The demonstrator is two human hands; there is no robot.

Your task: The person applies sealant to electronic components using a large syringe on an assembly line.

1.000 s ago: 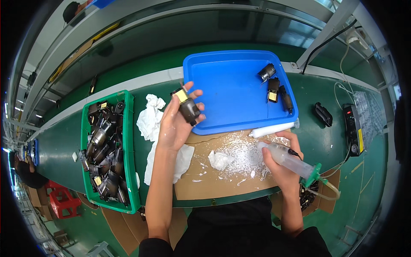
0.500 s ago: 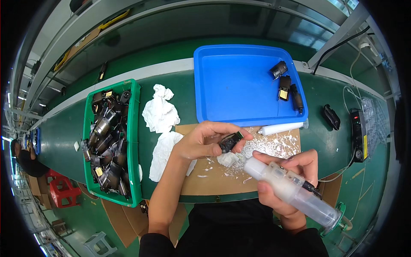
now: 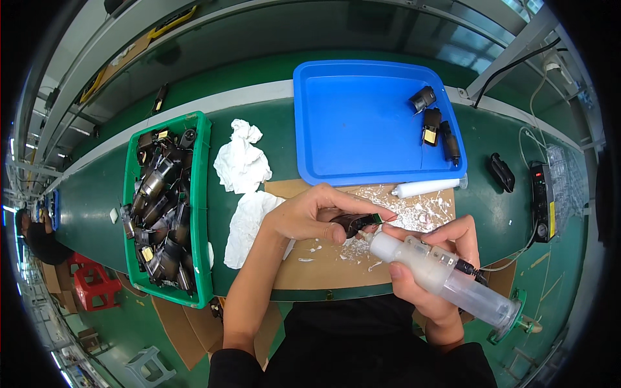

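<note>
Part (image 3: 352,224) in left hand (image 3: 304,220), syringe (image 3: 424,266) in right (image 3: 425,302), yellow label (image 3: 429,136) in tray (image 3: 352,129)

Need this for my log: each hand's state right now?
Left hand: closed, holding a small dark part.
Right hand: closed around a translucent syringe.

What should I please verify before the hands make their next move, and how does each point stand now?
Dark part held by the left hand: ok.
Syringe gripped by the right hand: ok.
Syringe tip close to the dark part: ok.
Syringe tip touching the dark part: cannot tell.
Cardboard free of white residue: not ok, splattered.
Three units inside the blue tray: ok, along its right side.
</note>
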